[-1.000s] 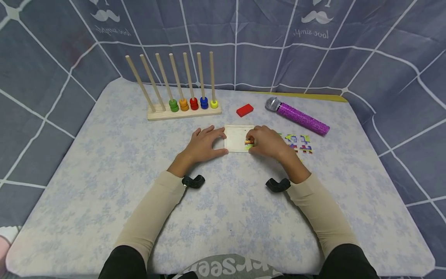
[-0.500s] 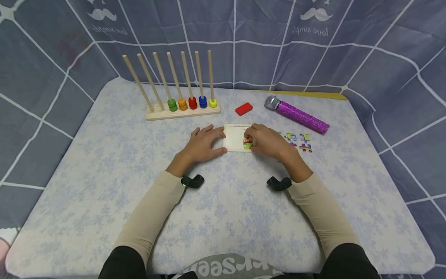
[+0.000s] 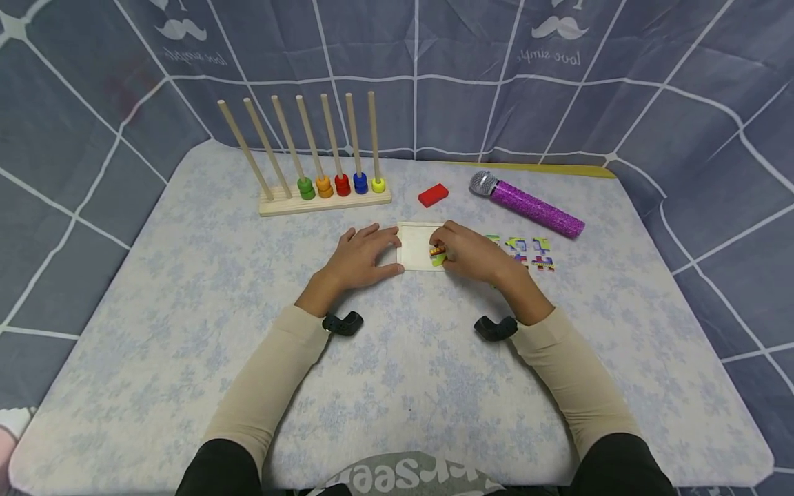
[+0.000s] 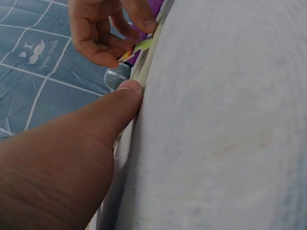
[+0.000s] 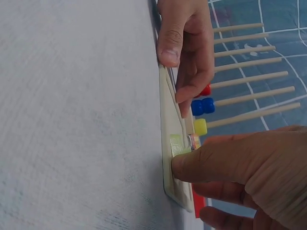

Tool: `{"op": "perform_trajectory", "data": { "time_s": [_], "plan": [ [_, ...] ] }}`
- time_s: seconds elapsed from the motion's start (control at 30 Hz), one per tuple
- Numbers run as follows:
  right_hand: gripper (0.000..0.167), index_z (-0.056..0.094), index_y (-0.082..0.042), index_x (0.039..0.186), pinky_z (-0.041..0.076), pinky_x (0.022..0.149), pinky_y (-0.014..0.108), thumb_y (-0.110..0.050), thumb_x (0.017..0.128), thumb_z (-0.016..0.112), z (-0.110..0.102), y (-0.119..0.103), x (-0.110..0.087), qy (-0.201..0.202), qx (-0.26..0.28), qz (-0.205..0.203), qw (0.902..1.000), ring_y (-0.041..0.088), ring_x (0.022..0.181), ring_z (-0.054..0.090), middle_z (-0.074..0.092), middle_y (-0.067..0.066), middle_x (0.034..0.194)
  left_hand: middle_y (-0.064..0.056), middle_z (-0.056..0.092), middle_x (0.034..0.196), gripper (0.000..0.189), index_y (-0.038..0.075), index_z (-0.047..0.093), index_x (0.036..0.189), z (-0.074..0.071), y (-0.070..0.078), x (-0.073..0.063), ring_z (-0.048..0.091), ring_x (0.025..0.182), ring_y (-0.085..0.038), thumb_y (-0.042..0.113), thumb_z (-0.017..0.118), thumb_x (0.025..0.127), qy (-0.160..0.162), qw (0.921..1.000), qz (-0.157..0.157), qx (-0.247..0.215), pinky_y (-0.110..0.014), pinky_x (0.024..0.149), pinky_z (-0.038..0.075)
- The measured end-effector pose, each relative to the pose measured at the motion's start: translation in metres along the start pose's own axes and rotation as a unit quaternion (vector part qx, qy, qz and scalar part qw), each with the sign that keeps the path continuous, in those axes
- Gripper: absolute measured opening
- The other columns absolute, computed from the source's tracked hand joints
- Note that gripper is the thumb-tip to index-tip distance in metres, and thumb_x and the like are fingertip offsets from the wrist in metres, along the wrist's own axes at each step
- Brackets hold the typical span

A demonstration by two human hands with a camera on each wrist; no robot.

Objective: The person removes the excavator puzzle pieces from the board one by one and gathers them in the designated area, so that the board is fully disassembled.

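A shallow pale wooden puzzle tray (image 3: 413,246) lies flat between my hands. Relaxed and spread, my left hand (image 3: 360,258) rests by its left side, thumb touching the near left corner and index finger at the left edge. My right hand (image 3: 471,253) is over the tray's right part, where thumb and fingers pinch a green jigsaw puzzle piece (image 3: 438,260) with a red-yellow band. In the right wrist view the right thumb presses on the green piece (image 5: 176,143) inside the tray rim. The right hand hides most of the tray's right end.
Several loose jigsaw pieces (image 3: 542,263) lie right of the right hand. Behind stand a peg abacus (image 3: 325,202) with coloured rings, a red block (image 3: 433,195) and a purple glitter microphone (image 3: 536,210). A grey-blue cloth (image 3: 459,117) hangs along the back edge.
The right hand has shifted slightly left over the tray with the green puzzle piece, which now looks turned a little. The left hand stays at the tray's left edge.
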State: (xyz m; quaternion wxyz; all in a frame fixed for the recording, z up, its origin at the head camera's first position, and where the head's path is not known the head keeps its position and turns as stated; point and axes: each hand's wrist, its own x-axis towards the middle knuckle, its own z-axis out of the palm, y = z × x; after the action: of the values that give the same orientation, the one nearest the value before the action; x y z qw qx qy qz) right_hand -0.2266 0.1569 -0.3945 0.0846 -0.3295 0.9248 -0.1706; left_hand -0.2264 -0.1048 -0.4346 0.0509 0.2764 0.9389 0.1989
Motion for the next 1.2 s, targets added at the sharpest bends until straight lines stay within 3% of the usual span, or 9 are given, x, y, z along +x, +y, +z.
{"op": "perform_trajectory", "data": {
  "time_s": [0.47,0.7,0.8,1.03,1.2],
  "plan": [
    [0.039,0.063,0.000,0.124,0.048,0.092,0.042,0.003,0.087,0.074,-0.003,0.004,-0.001,0.000,0.021,0.003,0.9998,0.025,0.103,0.055,0.058,0.015,0.119,0.001,0.040,0.159,0.048,0.021,0.061,0.129,-0.001,0.004,0.003,0.027,0.149,-0.032,0.054,0.065,0.095,0.009,0.9999,-0.003,-0.003,-0.066,0.114,0.014],
    [0.038,0.069,-0.003,0.122,0.052,0.080,0.043,-0.004,0.085,0.078,-0.005,0.003,-0.004,0.024,-0.059,-0.014,0.9978,0.024,0.090,0.059,0.063,0.012,0.110,0.001,0.041,0.159,0.047,0.021,0.061,0.128,0.000,0.005,0.003,0.027,0.149,-0.032,0.053,0.066,0.094,0.010,0.9999,-0.008,-0.005,-0.066,0.114,0.013],
    [0.038,0.070,-0.004,0.123,0.051,0.076,0.043,-0.006,0.085,0.075,-0.012,0.007,-0.010,0.035,-0.059,-0.014,0.9976,0.024,0.087,0.059,0.064,0.011,0.109,0.001,0.040,0.159,0.047,0.021,0.061,0.128,0.000,0.006,0.004,0.026,0.149,-0.032,0.053,0.067,0.094,0.009,0.9999,-0.006,-0.009,-0.067,0.114,0.013],
    [0.040,0.062,0.001,0.123,0.050,0.088,0.048,-0.006,0.086,0.075,-0.039,0.034,-0.047,0.057,0.049,0.036,0.9965,0.030,0.104,0.060,0.065,0.012,0.112,0.001,0.040,0.159,0.047,0.021,0.062,0.128,0.001,0.006,0.004,0.026,0.149,-0.032,0.053,0.067,0.094,0.007,0.9999,-0.011,-0.009,-0.066,0.114,0.013],
    [0.026,0.068,0.002,0.110,0.050,0.085,0.051,-0.004,0.086,0.078,-0.043,0.062,-0.097,0.067,0.049,0.080,0.9934,0.033,0.099,0.062,0.068,0.014,0.105,0.000,0.039,0.159,0.046,0.022,0.062,0.127,0.001,0.002,0.000,0.026,0.149,-0.032,0.054,0.065,0.094,0.003,0.9998,-0.017,-0.006,-0.066,0.114,0.014]
  ]
}}
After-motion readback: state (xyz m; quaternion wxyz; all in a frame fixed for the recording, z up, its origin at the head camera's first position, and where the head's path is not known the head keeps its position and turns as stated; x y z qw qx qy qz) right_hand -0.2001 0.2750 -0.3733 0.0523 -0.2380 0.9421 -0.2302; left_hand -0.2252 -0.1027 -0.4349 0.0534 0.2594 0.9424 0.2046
